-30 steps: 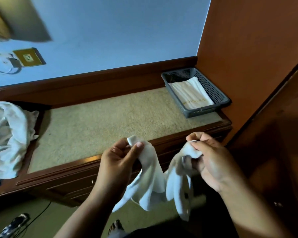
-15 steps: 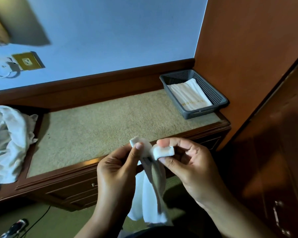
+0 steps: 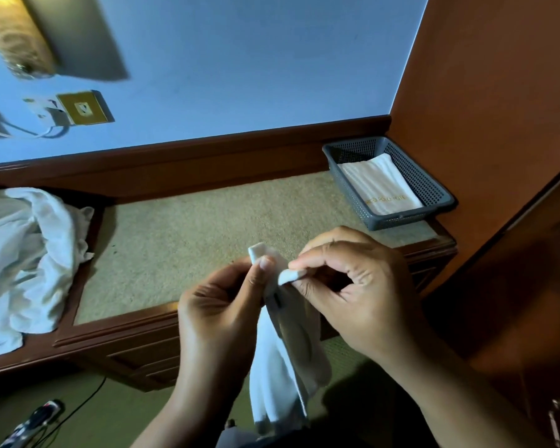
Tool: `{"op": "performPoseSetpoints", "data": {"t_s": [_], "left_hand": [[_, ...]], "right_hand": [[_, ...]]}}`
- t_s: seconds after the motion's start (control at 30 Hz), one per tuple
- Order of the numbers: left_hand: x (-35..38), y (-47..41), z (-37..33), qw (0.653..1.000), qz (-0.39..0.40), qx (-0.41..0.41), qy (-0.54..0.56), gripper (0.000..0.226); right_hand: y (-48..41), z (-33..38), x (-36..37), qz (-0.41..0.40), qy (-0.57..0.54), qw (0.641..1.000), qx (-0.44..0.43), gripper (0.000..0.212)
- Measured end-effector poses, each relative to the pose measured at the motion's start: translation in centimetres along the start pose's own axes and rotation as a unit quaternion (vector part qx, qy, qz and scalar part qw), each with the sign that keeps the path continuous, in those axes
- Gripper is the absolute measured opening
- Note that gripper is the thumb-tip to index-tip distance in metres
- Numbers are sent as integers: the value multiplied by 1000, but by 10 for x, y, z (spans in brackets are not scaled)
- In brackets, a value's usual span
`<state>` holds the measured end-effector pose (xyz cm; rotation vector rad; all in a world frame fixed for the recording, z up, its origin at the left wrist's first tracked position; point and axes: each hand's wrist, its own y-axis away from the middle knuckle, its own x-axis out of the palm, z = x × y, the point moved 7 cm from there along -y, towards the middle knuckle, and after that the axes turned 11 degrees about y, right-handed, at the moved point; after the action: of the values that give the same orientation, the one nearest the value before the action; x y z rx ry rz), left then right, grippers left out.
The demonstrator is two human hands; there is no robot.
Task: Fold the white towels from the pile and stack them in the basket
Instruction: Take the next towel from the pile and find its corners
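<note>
A small white towel (image 3: 288,357) hangs in the air in front of the desk, doubled lengthwise. My left hand (image 3: 220,305) pinches one top corner between thumb and fingers. My right hand (image 3: 353,286) pinches the other top corner right beside it, the two corners almost touching. A pile of crumpled white towels (image 3: 23,253) lies at the desk's left end. At the far right corner stands a grey plastic basket (image 3: 434,189) with one folded white towel (image 3: 382,185) with gold lettering inside.
The desk top (image 3: 207,234) is a beige carpet-like surface framed in dark wood. An orange-brown wall and a wooden door rise on the right. A wall socket (image 3: 81,108) with a plugged cable is at upper left; a power strip (image 3: 33,421) lies on the floor.
My hands, apart a second ago with the towel spread between them, have come together, bringing its two top corners side by side. The towel now hangs doubled.
</note>
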<state>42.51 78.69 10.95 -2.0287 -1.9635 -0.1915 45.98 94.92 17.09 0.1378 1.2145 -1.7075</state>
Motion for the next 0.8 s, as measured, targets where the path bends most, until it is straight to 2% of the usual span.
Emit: {"op": "performPoseSetpoints", "data": {"t_s": [0.13,0.43,0.53,0.63,0.7,0.8], "left_hand": [[-12,-13,-10,999,43,12,-25,14],[-53,-54,-23,991,136,6,-10,26],[-70,-67,-28,986,158,28,-53,30],[-88,-83,-30,981,171,38,-79,27],[-98,-93,-28,982,175,17,-63,24],[-108,-103,-31,977,191,30,-91,28]], "right_hand": [[-15,13,18,-6,0,1000,-2,7],[-47,31,69,-30,32,998,49,11],[-59,30,88,9,17,996,87,26],[-67,38,110,82,42,994,54,45],[-69,42,122,119,58,990,40,45],[-72,45,135,129,61,989,37,25]]}}
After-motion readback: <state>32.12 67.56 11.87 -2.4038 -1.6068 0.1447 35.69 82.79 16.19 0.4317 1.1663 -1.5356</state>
